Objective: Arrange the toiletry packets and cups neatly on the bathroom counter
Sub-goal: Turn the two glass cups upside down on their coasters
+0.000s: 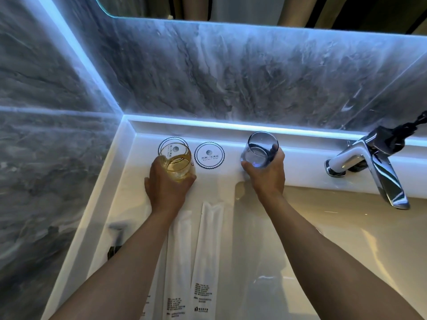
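Note:
My left hand [165, 181] grips an amber glass cup [178, 160], tilted over the left of two round white printed coasters [172, 143]. The right coaster [209, 155] lies bare beside it. To the right, my right hand [268, 172] holds a blue-tinted glass cup [260, 150] just above the white counter [129, 204], near the back ledge. Long white toiletry packets [209, 250] lie side by side lengthwise on the counter between my forearms; one packet [179, 262] is partly under my left arm.
A chrome faucet [367, 165] stands at the right above the sink basin [335, 227]. Grey marble walls close in the left and back, with a lit strip along the ledge. A small dark object [114, 248] sits at the counter's left edge.

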